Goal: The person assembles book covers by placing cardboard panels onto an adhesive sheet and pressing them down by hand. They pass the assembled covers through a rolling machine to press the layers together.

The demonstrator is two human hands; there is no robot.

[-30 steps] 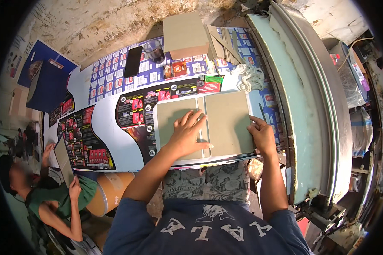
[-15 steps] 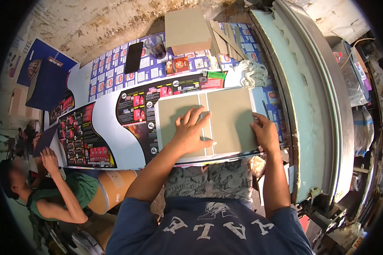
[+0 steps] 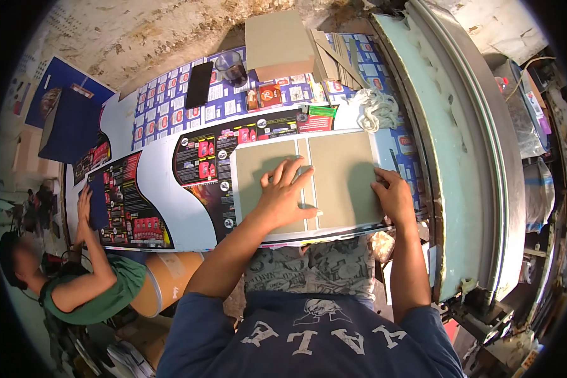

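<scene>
Two grey-green cardboard panels (image 3: 346, 183) lie side by side on a white sheet (image 3: 277, 239), with a narrow strip (image 3: 302, 189) between them. My left hand (image 3: 283, 195) rests palm down across the left panel and the strip, its fingers spread. At the right panel's outer edge, my right hand (image 3: 394, 196) is closed, thumb and fingers pinching at the margin of the white sheet. Its fingertips partly hide that margin. Beneath the sheet lies a printed black and white poster (image 3: 201, 151).
Left of me, a co-worker (image 3: 94, 277) presses a dark blue sheet (image 3: 97, 198) onto the table. Farther back are a phone (image 3: 199, 85), a glass (image 3: 232, 69), a cardboard stack (image 3: 280, 44), board strips (image 3: 340, 60) and a white rag (image 3: 377, 108). A large machine (image 3: 447, 145) borders the right side.
Both of my hands and the panels have stayed essentially where they were. The co-worker's dark blue sheet has gone from raised to lying on the table, with the hands now over it.
</scene>
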